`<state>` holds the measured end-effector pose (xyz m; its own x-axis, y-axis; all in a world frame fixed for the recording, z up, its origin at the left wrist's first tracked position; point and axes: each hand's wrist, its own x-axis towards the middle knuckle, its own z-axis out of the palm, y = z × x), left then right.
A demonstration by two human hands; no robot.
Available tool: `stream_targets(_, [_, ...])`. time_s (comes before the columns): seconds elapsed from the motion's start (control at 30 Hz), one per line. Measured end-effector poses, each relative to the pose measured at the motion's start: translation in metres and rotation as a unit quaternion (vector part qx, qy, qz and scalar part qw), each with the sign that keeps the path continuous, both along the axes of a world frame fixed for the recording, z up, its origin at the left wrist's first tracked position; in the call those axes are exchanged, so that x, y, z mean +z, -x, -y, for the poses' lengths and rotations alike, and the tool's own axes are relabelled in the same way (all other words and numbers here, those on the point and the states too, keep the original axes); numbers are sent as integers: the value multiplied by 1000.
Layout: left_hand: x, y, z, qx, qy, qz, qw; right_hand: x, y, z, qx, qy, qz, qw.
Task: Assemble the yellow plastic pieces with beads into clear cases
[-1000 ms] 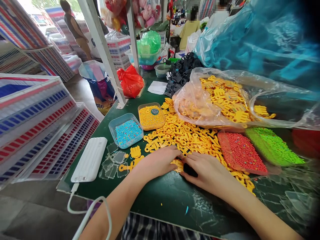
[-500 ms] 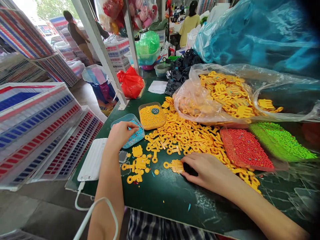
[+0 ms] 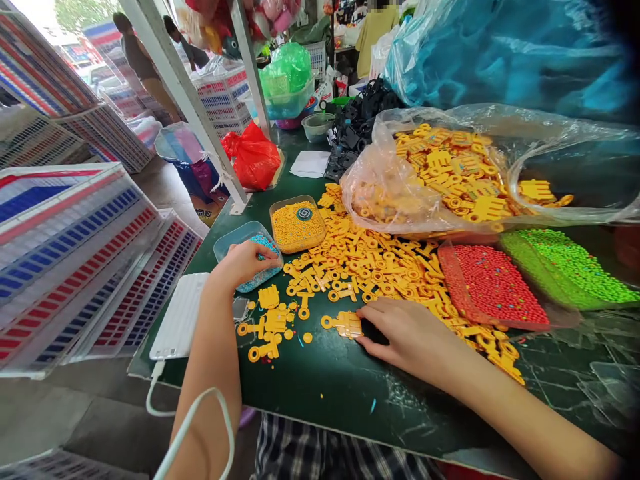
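My left hand [image 3: 241,263] reaches into a clear tray of small blue beads [image 3: 265,245], its thumb and fingers pinched together at the beads. What lies between the fingertips is too small to make out. My right hand [image 3: 395,330] grips the right edge of a yellow plastic piece [image 3: 349,324] with a ring at its left end, which rests on the green table [image 3: 300,390]. A few similar yellow parts [image 3: 273,320] lie between my hands. Behind them spreads a heap of yellow ringed pieces [image 3: 370,263].
A tray of yellow beads [image 3: 297,230] stands beside the blue one. Red beads [image 3: 495,283] and green beads [image 3: 580,263] sit in trays at right. A plastic bag [image 3: 383,193] spills yellow parts. A white power bank [image 3: 180,317] with a cable lies left, near a metal post [image 3: 190,100].
The whole view has shifted slightly. My left hand stays at the blue beads and my right hand keeps hold of the yellow plastic piece.
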<state>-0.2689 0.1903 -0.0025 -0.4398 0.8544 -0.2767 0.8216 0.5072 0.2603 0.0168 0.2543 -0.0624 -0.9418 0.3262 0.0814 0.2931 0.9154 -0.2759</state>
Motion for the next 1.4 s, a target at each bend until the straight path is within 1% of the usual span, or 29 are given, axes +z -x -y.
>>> stream_targets(0.13, [1, 2, 0, 5, 19, 13, 1000, 0, 0, 1, -6, -3, 6, 1000])
stream_targets(0.27, [0, 4, 1, -18, 21, -7, 1000, 0, -1, 0, -7, 3, 5, 1000])
stream_targets(0.4, [-4, 6, 0, -24, 20, -26, 999, 1, -2, -2, 1, 8, 1, 1000])
stream_targets(0.57, [-13, 10, 2, -18, 2, -15, 1000, 1, -2, -3, 0, 14, 6, 1000])
stream_targets(0.7, [-15, 14, 8, 11, -37, -32, 999, 0, -2, -3, -3, 16, 9, 1000])
stream_targets(0.77, [-12, 15, 11, 30, -80, -47, 995, 1, -2, -4, -2, 17, 9, 1000])
stream_targets(0.83, [-7, 12, 15, 24, -140, -51, 989, 1, -1, -4, -4, 20, 10, 1000])
stream_targets(0.93, [1, 1, 15, -25, -236, -25, 971, 3, 0, -3, -15, 20, 12, 1000])
stream_targets(1.0, [3, -13, 11, -82, -275, 0, 958, 5, 1, -3, -27, 22, 12, 999])
stream_targets(1.03, [2, -23, 8, -120, -278, 14, 953, 5, 1, -2, -36, 24, 14, 999])
stream_targets(1.1, [-4, -43, 1, -208, -249, 38, 945, 7, 3, -1, -58, 33, 27, 997])
stream_targets(1.17, [-12, -65, -6, -285, -194, 48, 938, 10, 5, -1, -80, 42, 45, 995])
stream_targets(1.2, [-16, -74, -9, -313, -165, 46, 934, 11, 7, -1, -87, 45, 53, 994])
stream_targets(1.23, [-20, -83, -11, -333, -140, 40, 932, 12, 8, -1, -93, 46, 61, 993])
stream_targets(1.3, [-26, -94, -13, -353, -105, 25, 929, 13, 10, -1, -102, 44, 72, 991])
stream_targets(1.4, [-30, -99, -14, -356, -84, 8, 931, 15, 13, -2, -113, 49, 77, 989])
